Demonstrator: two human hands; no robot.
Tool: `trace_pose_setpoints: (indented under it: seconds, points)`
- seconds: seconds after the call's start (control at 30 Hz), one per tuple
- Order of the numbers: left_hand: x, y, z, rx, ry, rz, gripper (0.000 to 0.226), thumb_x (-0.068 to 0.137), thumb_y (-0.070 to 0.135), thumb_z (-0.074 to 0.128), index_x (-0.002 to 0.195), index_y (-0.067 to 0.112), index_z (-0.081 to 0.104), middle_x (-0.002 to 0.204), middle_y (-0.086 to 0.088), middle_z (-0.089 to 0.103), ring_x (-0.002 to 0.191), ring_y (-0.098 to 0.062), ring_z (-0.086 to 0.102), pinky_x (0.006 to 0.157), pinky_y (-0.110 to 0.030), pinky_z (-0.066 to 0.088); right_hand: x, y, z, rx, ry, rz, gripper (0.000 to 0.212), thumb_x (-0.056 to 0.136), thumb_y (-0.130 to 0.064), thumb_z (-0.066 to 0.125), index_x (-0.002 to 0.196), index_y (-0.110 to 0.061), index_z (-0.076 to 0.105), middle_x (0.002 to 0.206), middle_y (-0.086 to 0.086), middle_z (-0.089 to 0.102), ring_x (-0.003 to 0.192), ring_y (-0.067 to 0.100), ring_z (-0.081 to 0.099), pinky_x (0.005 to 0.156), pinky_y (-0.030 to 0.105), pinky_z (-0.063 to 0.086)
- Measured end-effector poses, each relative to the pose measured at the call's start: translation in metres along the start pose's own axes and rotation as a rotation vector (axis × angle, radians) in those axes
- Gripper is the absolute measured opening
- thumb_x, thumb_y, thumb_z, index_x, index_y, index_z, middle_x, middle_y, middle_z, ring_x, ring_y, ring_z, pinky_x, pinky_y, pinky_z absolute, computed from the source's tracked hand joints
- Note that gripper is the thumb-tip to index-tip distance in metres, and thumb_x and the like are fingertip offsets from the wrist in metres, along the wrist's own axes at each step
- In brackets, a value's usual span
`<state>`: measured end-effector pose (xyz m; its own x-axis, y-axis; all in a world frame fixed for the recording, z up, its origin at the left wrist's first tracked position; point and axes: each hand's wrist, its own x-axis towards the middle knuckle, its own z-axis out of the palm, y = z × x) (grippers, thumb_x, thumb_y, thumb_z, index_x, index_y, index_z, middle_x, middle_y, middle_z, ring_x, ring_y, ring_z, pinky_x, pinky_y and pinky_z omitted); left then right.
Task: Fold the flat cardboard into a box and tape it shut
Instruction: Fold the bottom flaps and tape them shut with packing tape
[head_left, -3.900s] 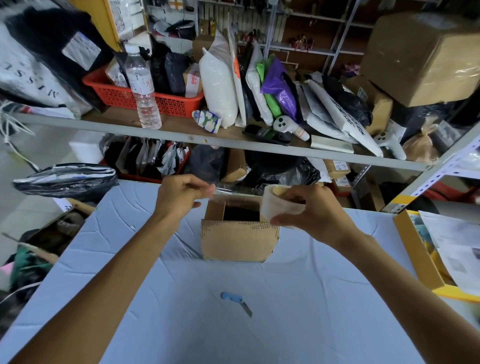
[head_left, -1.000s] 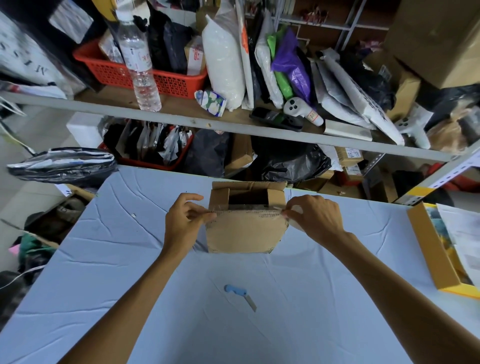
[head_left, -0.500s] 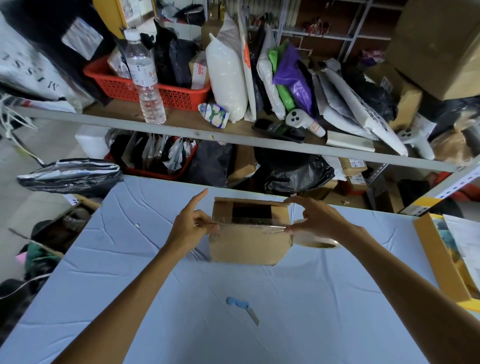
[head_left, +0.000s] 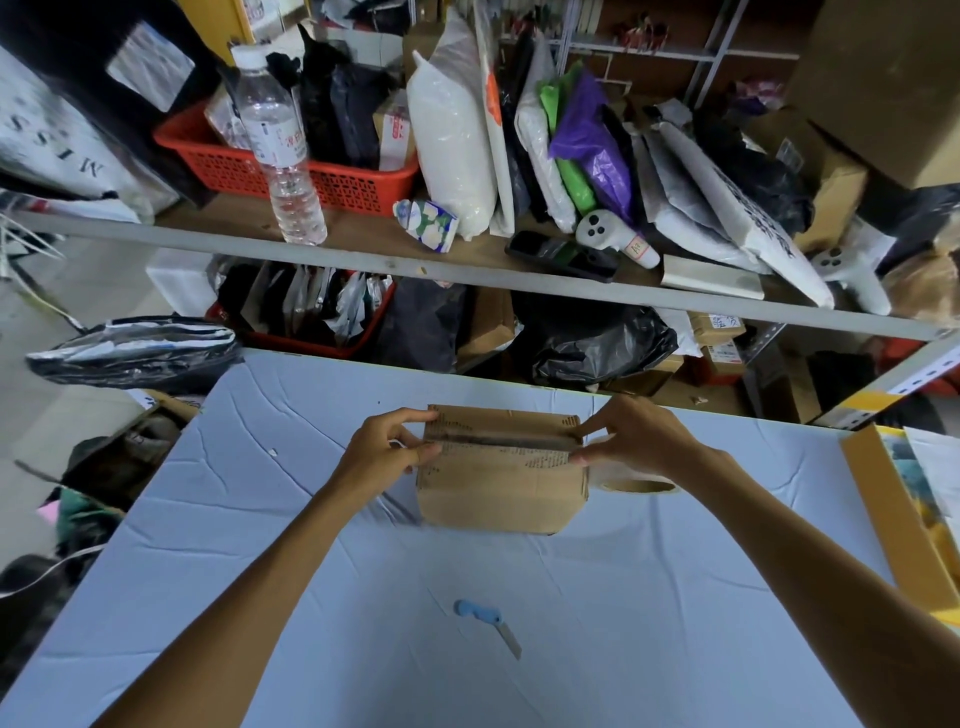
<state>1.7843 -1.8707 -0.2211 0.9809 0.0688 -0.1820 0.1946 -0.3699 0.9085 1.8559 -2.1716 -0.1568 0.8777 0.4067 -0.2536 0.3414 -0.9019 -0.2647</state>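
Observation:
A small brown cardboard box (head_left: 498, 493) stands on the pale blue table (head_left: 363, 649), its top flaps folded down to a narrow dark seam with a clear strip of tape along it. My left hand (head_left: 387, 449) pinches the box's left top edge at the seam. My right hand (head_left: 636, 434) presses thumb and fingers on the right top edge. A roll of clear tape (head_left: 639, 480) lies right of the box, under my right wrist. Whether the strip still joins the roll is hidden.
A blue-handled knife (head_left: 485, 623) lies on the table nearer to me than the box. A yellow tray (head_left: 883, 519) with papers sits at the right edge. Behind the table stands a metal shelf (head_left: 467, 275) crowded with bags, a water bottle (head_left: 280, 145) and a red basket (head_left: 332, 182).
The box's top flaps have come down, from an open dark gap to a narrow seam. The tape roll has dropped from my raised right hand to the table beside the box.

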Motion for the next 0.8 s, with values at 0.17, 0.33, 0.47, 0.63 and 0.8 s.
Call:
trace_pose_setpoints:
  seconds: [0.17,0.33,0.47,0.63,0.8]
  points:
    - [0.003,0.001,0.004,0.051,0.088,0.024,0.033,0.08,0.026,0.074,0.112,0.025,0.066,0.072,0.0,0.067,0.071,-0.016,0.066,0.06,-0.019,0.055,0.006,0.0,0.0,-0.062,-0.006,-0.004,0.037,0.074,-0.06,0.069,0.106,-0.042,0.072,0.101,-0.009,0.066,0.084,0.01,0.05,0.057,0.025,0.033]
    - [0.007,0.001,0.011,0.12,0.173,0.082,0.031,0.076,0.025,0.077,0.105,0.021,0.069,0.073,0.009,0.065,0.069,-0.01,0.063,0.058,-0.02,0.053,0.009,-0.002,-0.001,-0.07,0.014,-0.006,0.032,0.075,-0.058,0.069,0.102,-0.042,0.073,0.109,-0.01,0.067,0.088,0.01,0.053,0.054,0.019,0.029]
    - [0.007,0.001,0.014,0.127,0.209,0.098,0.03,0.075,0.022,0.078,0.103,0.018,0.07,0.08,0.007,0.066,0.07,-0.009,0.062,0.061,-0.025,0.054,0.01,-0.003,-0.001,-0.054,0.055,0.065,0.038,0.069,-0.059,0.073,0.094,-0.031,0.067,0.104,-0.006,0.064,0.093,0.015,0.055,0.059,0.026,0.03]
    - [0.008,0.003,0.015,0.14,0.227,0.07,0.029,0.073,0.022,0.08,0.101,0.018,0.071,0.076,0.002,0.068,0.068,-0.011,0.062,0.062,-0.027,0.054,0.015,-0.01,-0.001,-0.115,0.089,0.2,0.056,0.06,-0.064,0.076,0.082,-0.016,0.06,0.083,0.0,0.063,0.077,0.02,0.056,0.056,0.028,0.034]
    - [0.009,0.006,0.016,0.161,0.242,0.032,0.027,0.072,0.022,0.081,0.098,0.021,0.071,0.072,0.0,0.07,0.064,-0.008,0.062,0.061,-0.02,0.05,0.018,-0.01,0.004,-0.176,0.212,0.234,0.045,0.065,-0.065,0.072,0.079,-0.024,0.063,0.08,-0.003,0.064,0.075,0.019,0.056,0.059,0.027,0.033]
